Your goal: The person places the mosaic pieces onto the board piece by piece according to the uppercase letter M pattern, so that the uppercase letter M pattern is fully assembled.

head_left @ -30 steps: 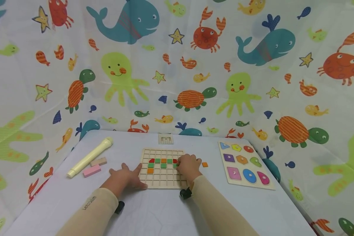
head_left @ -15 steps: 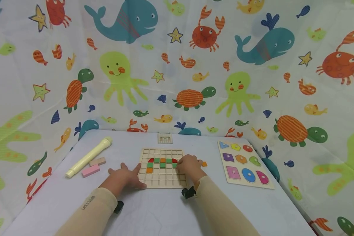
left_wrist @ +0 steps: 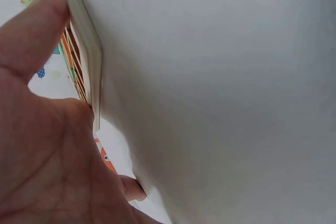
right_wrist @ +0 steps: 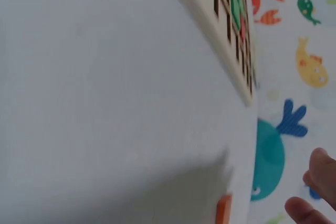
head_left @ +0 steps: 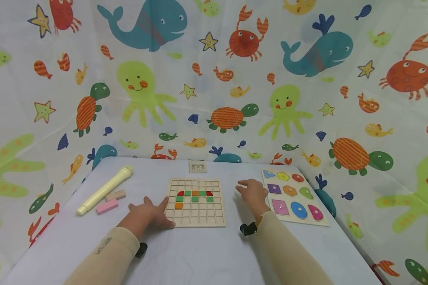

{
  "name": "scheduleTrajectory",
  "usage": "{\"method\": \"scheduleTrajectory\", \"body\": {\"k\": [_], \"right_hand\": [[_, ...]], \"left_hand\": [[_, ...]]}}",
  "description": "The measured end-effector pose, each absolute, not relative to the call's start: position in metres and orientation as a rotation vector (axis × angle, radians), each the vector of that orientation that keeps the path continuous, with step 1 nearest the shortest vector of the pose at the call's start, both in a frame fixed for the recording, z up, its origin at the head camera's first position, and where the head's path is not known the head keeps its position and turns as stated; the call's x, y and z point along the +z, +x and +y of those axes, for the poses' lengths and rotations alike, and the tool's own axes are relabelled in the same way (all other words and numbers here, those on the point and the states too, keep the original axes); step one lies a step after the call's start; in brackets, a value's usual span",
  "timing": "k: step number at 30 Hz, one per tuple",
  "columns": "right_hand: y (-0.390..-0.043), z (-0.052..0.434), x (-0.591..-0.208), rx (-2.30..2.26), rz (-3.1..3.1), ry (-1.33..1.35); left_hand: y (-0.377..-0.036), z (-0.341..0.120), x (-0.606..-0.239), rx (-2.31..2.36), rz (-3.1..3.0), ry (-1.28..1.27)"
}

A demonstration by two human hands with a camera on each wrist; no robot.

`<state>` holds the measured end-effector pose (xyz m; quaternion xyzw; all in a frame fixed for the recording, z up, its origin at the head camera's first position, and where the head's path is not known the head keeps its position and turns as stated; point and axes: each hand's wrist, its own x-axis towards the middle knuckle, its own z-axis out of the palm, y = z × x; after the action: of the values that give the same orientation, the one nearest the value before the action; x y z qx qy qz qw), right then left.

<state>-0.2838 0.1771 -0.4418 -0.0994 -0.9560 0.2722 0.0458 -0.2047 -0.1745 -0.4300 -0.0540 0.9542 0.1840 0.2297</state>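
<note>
Under a sea-creature curtain, on the white table (head_left: pixel 199 253), the left hand (head_left: pixel 146 215) lay flat with fingers spread against the grid board's (head_left: pixel 196 221) left edge, while the right hand (head_left: pixel 251 192) hovered loosely open, holding nothing, over an orange tile (right_wrist: pixel 224 209) between board and shape puzzle (head_left: pixel 294 196).

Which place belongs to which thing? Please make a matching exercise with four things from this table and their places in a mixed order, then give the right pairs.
Things:
1. grid board
2. shape puzzle
3. yellow tube
4. pink block

Places:
A. at the right edge of the table
B. in the middle, with the left hand resting on its left edge
C. lying diagonally at the far left
D. just in front of the tube, beside a tan block

Pairs: 1-B, 2-A, 3-C, 4-D
</note>
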Motion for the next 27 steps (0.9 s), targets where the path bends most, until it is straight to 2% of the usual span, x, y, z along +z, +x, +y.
{"method": "scheduleTrajectory", "body": {"k": [7,14,27], "right_hand": [[-0.283,0.202,-0.440,0.860,-3.027,-0.391],[-0.270,0.206,-0.441,0.916,-3.060,-0.507],[-0.268,0.203,-0.450,0.753,-3.091,-0.462]], "left_hand": [[-0.204,-0.175,-0.429,0.484,2.631,-0.140],[-0.204,-0.175,-0.429,0.478,2.628,-0.130],[-0.199,-0.175,-0.425,0.501,2.636,-0.133]]}}
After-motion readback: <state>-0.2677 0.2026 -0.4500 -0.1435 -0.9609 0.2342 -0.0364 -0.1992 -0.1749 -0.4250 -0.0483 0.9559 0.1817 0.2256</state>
